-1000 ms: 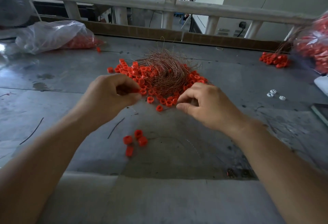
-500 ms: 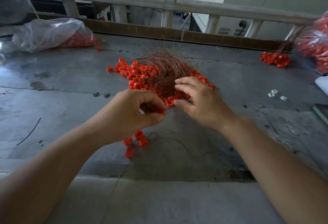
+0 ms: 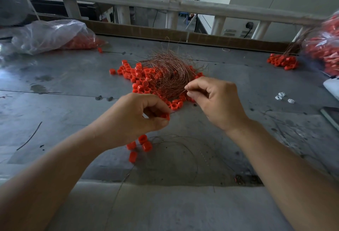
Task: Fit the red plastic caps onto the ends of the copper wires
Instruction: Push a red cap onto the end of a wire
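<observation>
Pinching: the left grip [image 3: 135, 115] has thumb and fingers curled round one red cap [image 3: 166, 116], held low over the bench [image 3: 73, 87] just in front of the cap heap.
Right grip: the right grip [image 3: 216, 104] has thumb and forefinger closed tight on a thin copper strand [image 3: 182, 91] at the near edge of the wire tangle; its other fingers are curled in.
Hands: near each other but apart, the cap not touching the pinched strand.
Wire tangle: a nest of copper wires [image 3: 170, 71] lies mid-bench, resting on and among the loose caps, with stray ends sticking up at the back.
Cap heap: loose red caps [image 3: 139, 78] spread round the left and front of the tangle, some half buried under it.
Four caps: a small cluster of caps [image 3: 142, 145] lies on the bench under the left wrist, well in front of the heap.
Loose wire: a thin wire loop [image 3: 185, 143] curves over the bench beside those four caps, between the forearms.
Far right: a second small pile of caps [image 3: 282, 62] sits beside a clear bag of caps [image 3: 326, 47] at the bench's right edge.
Far left: another clear bag [image 3: 53, 34] lies on its side, with red caps showing at its near end.
White bits: a few small white pieces [image 3: 282, 97] lie right of the right grip.
</observation>
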Tool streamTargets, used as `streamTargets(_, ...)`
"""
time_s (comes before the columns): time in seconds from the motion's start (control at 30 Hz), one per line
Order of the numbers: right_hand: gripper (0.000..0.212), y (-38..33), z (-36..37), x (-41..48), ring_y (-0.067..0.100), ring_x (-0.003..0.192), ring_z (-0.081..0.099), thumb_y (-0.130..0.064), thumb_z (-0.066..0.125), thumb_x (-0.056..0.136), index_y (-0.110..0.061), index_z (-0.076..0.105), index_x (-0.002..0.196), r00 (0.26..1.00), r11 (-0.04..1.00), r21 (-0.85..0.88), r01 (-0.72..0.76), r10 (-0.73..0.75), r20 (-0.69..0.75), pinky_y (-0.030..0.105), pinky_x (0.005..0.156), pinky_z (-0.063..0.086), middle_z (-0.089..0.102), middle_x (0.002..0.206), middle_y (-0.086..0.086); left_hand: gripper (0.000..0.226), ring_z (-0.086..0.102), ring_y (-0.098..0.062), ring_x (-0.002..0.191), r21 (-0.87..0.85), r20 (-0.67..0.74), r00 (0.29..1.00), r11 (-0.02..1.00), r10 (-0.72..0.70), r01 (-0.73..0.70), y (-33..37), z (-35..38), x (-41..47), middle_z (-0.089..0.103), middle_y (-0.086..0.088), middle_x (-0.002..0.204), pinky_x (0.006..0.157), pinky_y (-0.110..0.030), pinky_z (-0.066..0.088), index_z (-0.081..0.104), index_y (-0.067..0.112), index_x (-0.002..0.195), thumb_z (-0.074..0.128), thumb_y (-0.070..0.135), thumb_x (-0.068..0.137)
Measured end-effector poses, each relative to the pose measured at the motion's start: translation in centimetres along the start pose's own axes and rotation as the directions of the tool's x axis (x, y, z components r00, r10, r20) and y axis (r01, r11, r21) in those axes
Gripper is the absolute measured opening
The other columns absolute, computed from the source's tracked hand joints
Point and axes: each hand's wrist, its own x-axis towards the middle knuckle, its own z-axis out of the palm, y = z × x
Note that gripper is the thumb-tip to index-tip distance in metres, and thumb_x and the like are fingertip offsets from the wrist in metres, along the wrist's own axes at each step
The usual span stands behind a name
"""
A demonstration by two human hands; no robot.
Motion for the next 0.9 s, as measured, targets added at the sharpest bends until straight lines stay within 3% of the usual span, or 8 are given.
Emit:
streamTargets(0.17,0.016,0.2,0.1,-0.1,0.003,0.078,0.059,0.003,0.067,0.075,-0.002,0.072,0.089,1.000,1.000,-0.012,0.023,-0.023,0.013,0.008,0.078,0.045,0.072,0.086,0.008,0.026,0.060,0.007,0.074,-0.003,-0.001,1.000,1.000,0.002,-0.002,0.0,0.0,-0.1,0.065,0.028,0.085,0.065,-0.003,0.044,0.064,0.041,0.078,0.072,0.017,0.071)
streamTargets(0.4,0.023,-1.3,-0.7,-0.2,0.018,0.075,0.066,-0.008,0.069,0.075,-0.004,0.068,0.098,0.986,0.995,0.001,0.098,-0.097,-0.135,0.026,0.067,0.050,0.070,0.080,-0.001,0.019,0.060,0.005,0.076,0.000,-0.054,0.998,1.000,0.019,-0.019,0.5,0.0,-0.1,0.064,0.026,0.085,0.066,-0.006,0.046,0.064,0.042,0.080,0.068,0.029,0.068)
streamTargets(0.5,0.023,-2.6,-0.7,-0.5,0.018,0.071,0.063,-0.010,0.071,0.074,-0.004,0.068,0.096,0.968,0.981,0.024,0.194,-0.188,-0.165,0.020,0.064,0.047,0.068,0.078,-0.004,0.019,0.060,0.000,0.081,0.005,-0.083,0.987,0.991,0.135,-0.135,1.0,-0.1,-0.3,0.059,0.021,0.101,0.068,-0.012,0.049,0.066,0.040,0.085,0.068,0.042,0.066)
streamTargets(0.57,0.023,-3.6,-0.5,-0.9,0.016,0.071,0.062,-0.012,0.071,0.074,-0.005,0.068,0.096,0.961,0.968,0.079,0.238,-0.223,-0.162,0.018,0.066,0.046,0.067,0.078,-0.005,0.013,0.060,-0.002,0.090,0.005,-0.056,0.976,0.978,0.210,-0.210,1.4,-0.2,-0.5,0.053,0.024,0.116,0.070,-0.014,0.050,0.068,0.040,0.082,0.073,0.040,0.070)
streamTargets(0.63,0.023,-4.3,-0.4,-1.2,0.014,0.072,0.062,-0.014,0.070,0.075,-0.011,0.065,0.098,0.958,0.955,0.142,0.259,-0.236,-0.160,0.016,0.068,0.045,0.066,0.079,-0.006,0.022,0.059,-0.001,0.097,-0.016,-0.024,0.967,0.967,0.254,-0.255,1.5,-0.2,-0.6,0.052,0.025,0.121,0.073,-0.013,0.049,0.068,0.032,0.093,0.071,0.034,0.071)
streamTargets(0.7,0.026,-4.5,-0.4,-1.3,0.010,0.074,0.061,-0.014,0.070,0.076,-0.017,0.060,0.100,0.964,0.948,0.203,0.243,-0.214,-0.155,0.011,0.070,0.042,0.068,0.079,-0.002,0.027,0.061,-0.002,0.096,-0.102,0.011,0.970,0.965,0.243,-0.241,1.4,-0.2,-0.6,0.056,0.019,0.118,0.076,-0.013,0.049,0.066,0.028,0.097,0.069,0.030,0.070)
streamTargets(0.8,0.029,-4.5,-0.4,-1.2,0.007,0.077,0.061,-0.009,0.070,0.076,-0.017,0.058,0.100,0.974,0.939,0.271,0.210,-0.177,-0.141,0.009,0.071,0.041,0.068,0.080,0.000,0.024,0.066,-0.003,0.088,-0.233,0.020,0.984,0.958,0.178,-0.168,1.6,-0.1,-0.7,0.063,0.013,0.104,0.078,-0.013,0.050,0.072,0.024,0.088,0.073,0.016,0.066)
streamTargets(0.9,0.025,-4.7,-0.4,-1.3,0.013,0.080,0.064,-0.009,0.065,0.080,-0.018,0.056,0.102,0.983,0.923,0.343,0.175,-0.145,-0.111,0.019,0.070,0.048,0.066,0.084,-0.005,0.036,0.066,-0.005,0.088,-0.249,0.013,0.982,0.952,0.188,-0.179,1.7,-0.2,-0.7,0.064,0.009,0.100,0.078,-0.013,0.050,0.066,0.024,0.100,0.074,0.022,0.064)
